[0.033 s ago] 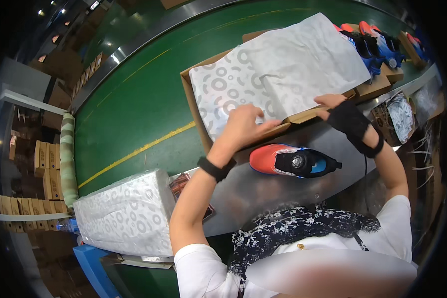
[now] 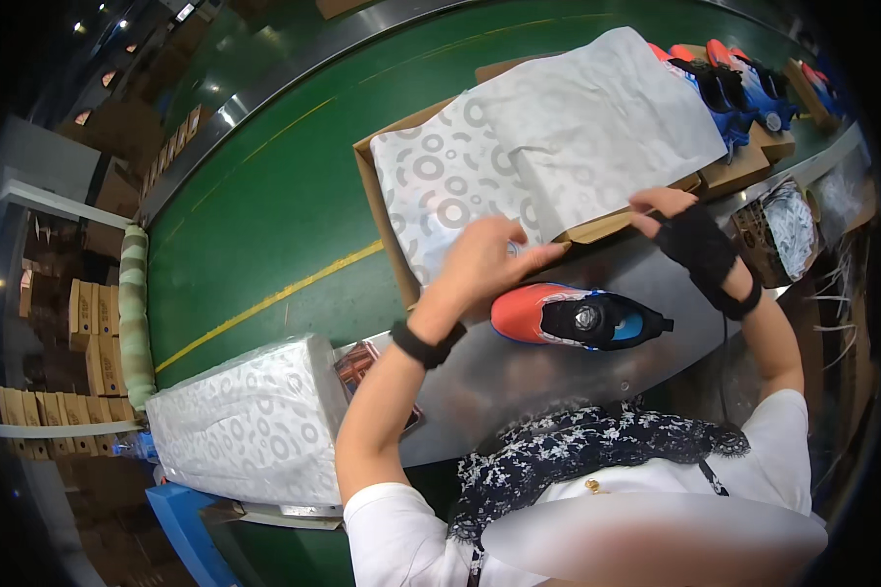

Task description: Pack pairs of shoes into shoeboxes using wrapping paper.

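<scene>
Near the lower middle, an orange-and-black shoe (image 2: 578, 318) lies on the steel ledge (image 2: 519, 362). Above it, nothing has shifted: left hand (image 2: 485, 262) presses flat, fingers spread, on patterned tissue paper (image 2: 558, 147) lining the cardboard box (image 2: 382, 210); gloved right hand (image 2: 690, 235) pinches the sheet's near edge.

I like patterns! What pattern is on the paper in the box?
The tissue paper is white with grey rings and circles, shown best in the head view.

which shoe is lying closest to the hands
The orange and black shoe on the metal ledge, alone just below both hands; the blue and orange shoes sit far off at the upper right.
</scene>
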### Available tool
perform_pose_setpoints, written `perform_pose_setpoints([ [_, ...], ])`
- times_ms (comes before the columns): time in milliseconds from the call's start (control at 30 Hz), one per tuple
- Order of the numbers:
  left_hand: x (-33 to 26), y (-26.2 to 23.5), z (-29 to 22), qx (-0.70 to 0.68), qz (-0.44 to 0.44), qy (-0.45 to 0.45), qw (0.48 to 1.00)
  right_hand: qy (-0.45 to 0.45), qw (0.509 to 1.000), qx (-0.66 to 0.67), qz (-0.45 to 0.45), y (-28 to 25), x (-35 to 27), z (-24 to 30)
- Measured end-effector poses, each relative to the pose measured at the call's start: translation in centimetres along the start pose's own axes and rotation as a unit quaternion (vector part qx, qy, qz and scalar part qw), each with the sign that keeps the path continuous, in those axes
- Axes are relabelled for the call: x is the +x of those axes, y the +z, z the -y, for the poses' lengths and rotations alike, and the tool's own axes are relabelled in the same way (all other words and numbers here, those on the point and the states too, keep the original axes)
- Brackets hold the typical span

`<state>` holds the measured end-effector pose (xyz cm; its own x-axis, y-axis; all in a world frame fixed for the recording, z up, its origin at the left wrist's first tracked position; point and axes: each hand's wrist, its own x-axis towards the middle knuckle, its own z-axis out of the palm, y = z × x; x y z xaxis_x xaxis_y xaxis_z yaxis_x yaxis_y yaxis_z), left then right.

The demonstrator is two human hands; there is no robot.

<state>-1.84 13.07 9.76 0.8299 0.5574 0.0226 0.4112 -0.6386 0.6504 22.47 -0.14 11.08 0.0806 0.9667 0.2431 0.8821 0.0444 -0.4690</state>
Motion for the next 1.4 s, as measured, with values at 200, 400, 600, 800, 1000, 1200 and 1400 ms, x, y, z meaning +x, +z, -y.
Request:
perform_pose_setpoints([
  [200,-5.0,8.0,-1.1,-0.056,-0.030,0.166,0.984,0.143,0.969,0.029,0.201,2.9,-7.6,-4.5],
  [400,-5.9,8.5,-0.6,-0.121,-0.027,0.059,0.991,0.301,0.850,0.329,0.279,2.6,-7.7,-3.0],
  [600,-7.0,2.3,1.7,-0.469,-0.107,-0.209,0.851,0.353,0.769,0.522,0.103,3.1,-4.1,-0.8],
  [800,1.5,-1.3,4.3,-0.684,-0.149,-0.155,0.697,0.442,0.537,0.715,-0.069,8.3,-0.5,-1.0],
  [1000,3.8,0.6,6.3,-0.621,0.007,-0.295,0.726,0.349,0.758,0.533,-0.138,9.0,0.9,0.1],
  [1200,-2.0,-1.7,5.5,-0.628,-0.160,-0.196,0.736,0.010,0.947,0.142,-0.288,8.7,4.0,3.0],
  [1400,-6.3,-2.2,7.9,-0.483,-0.398,-0.266,0.733,-0.208,0.949,-0.216,-0.102,13.1,3.6,3.6],
])
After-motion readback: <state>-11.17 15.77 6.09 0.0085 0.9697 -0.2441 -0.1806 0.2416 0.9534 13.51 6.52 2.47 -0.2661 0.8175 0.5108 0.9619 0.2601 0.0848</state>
